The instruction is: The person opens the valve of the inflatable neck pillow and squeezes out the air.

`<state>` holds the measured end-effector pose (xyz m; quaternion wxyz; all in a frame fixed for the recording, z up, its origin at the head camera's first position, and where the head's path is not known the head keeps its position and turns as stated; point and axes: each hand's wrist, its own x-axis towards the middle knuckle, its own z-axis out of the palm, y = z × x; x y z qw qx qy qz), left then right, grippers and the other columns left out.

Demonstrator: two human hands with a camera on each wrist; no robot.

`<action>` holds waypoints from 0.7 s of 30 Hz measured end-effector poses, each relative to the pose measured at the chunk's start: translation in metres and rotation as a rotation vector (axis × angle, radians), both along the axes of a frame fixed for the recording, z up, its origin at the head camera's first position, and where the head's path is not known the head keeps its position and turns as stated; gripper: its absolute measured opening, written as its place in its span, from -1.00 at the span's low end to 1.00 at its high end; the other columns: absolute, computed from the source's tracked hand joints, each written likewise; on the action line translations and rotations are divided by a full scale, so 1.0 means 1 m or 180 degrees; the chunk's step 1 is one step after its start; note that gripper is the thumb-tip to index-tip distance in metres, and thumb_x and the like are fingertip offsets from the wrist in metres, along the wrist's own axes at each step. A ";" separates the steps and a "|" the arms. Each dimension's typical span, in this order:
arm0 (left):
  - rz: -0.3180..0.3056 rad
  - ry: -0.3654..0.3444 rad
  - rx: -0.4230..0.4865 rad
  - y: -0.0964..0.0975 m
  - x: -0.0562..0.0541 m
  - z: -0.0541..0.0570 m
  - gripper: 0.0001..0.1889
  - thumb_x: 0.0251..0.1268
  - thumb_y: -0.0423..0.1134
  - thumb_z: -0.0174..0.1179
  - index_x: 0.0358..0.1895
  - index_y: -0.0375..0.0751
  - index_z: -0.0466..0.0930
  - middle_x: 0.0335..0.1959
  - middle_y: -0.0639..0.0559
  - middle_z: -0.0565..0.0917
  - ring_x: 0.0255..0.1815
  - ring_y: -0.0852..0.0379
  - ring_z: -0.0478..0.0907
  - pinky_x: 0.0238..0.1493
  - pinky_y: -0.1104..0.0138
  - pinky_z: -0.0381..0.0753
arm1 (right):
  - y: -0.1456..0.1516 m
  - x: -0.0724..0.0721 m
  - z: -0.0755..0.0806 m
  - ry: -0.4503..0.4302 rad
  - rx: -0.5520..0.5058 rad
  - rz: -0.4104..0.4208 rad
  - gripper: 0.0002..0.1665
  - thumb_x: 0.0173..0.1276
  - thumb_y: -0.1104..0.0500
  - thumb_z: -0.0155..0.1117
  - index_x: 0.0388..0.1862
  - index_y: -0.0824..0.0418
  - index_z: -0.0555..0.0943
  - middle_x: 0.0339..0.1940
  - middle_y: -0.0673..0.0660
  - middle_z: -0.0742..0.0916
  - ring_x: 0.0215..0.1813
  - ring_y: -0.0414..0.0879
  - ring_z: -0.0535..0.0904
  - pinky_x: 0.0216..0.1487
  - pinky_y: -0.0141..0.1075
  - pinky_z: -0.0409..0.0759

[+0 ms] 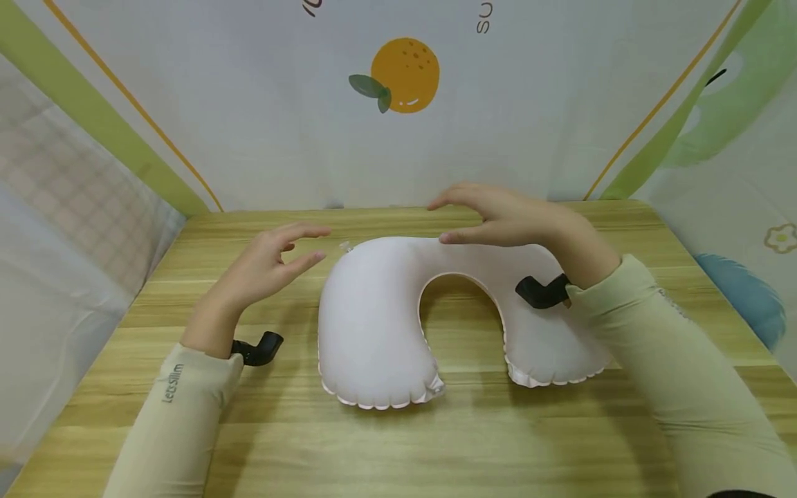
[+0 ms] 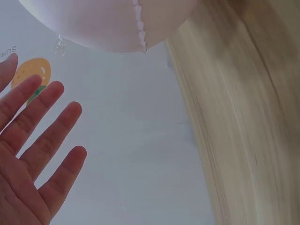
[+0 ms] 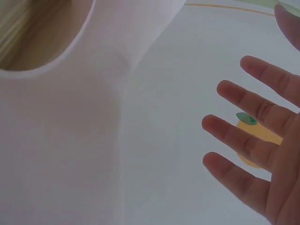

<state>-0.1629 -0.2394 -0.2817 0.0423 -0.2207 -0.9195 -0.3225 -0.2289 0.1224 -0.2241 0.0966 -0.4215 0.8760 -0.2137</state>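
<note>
**Pillow inflated; both hands free**

Status: The pillow (image 1: 373, 318) appears inflated, judging by its full, rounded lobes and smooth skin. It rests on the table (image 1: 473, 449) in its U shape, opening toward the person. Inflation, by this judgement, is done; gripping or lifting is not. Whether the valve (image 1: 346, 246) is sealed is too small to tell; checking it may be left.

Hands: The left hand (image 1: 268, 263) is raised, fingers extended and slightly spread, thumb apart, holding nothing. The right hand (image 1: 504, 214) is likewise extended, palm inward, holding nothing.

Position: The pillow lies mainly between the hands. Its left lobe is just right of the left hand, with the valve near those fingertips. The right hand is above the far curve, and the right wrist overhangs the right lobe. Contact by the right thumb is not confirmed.
</note>
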 end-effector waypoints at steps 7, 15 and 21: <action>-0.0035 -0.0087 0.0004 0.004 -0.010 -0.003 -0.62 0.46 -0.19 0.17 0.27 -0.18 0.56 0.30 -0.14 0.58 0.40 -0.14 0.41 0.32 -0.16 0.42 | -0.023 -0.006 0.000 -0.0153 0.0065 0.0030 -0.39 0.43 -0.06 0.27 0.40 0.06 0.45 0.40 0.02 0.50 0.48 -0.01 0.33 0.46 -0.02 0.32; -0.0090 -0.0203 0.0012 0.008 -0.019 -0.007 -0.64 0.46 -0.22 0.17 0.23 -0.22 0.58 0.26 -0.14 0.61 0.38 -0.12 0.44 0.29 -0.16 0.45 | -0.046 -0.015 -0.008 -0.0391 0.0153 0.0093 -0.40 0.46 -0.07 0.21 0.41 0.09 0.44 0.47 0.08 0.44 0.48 0.05 0.32 0.48 0.00 0.30; -0.0119 -0.0316 0.0045 0.010 -0.020 -0.007 -0.67 0.47 -0.21 0.15 0.20 -0.20 0.60 0.23 -0.13 0.63 0.36 -0.11 0.45 0.27 -0.16 0.45 | -0.061 -0.022 -0.019 -0.0474 0.0231 0.0105 -0.39 0.46 -0.10 0.20 0.41 0.07 0.44 0.48 0.07 0.43 0.47 0.07 0.33 0.46 0.00 0.34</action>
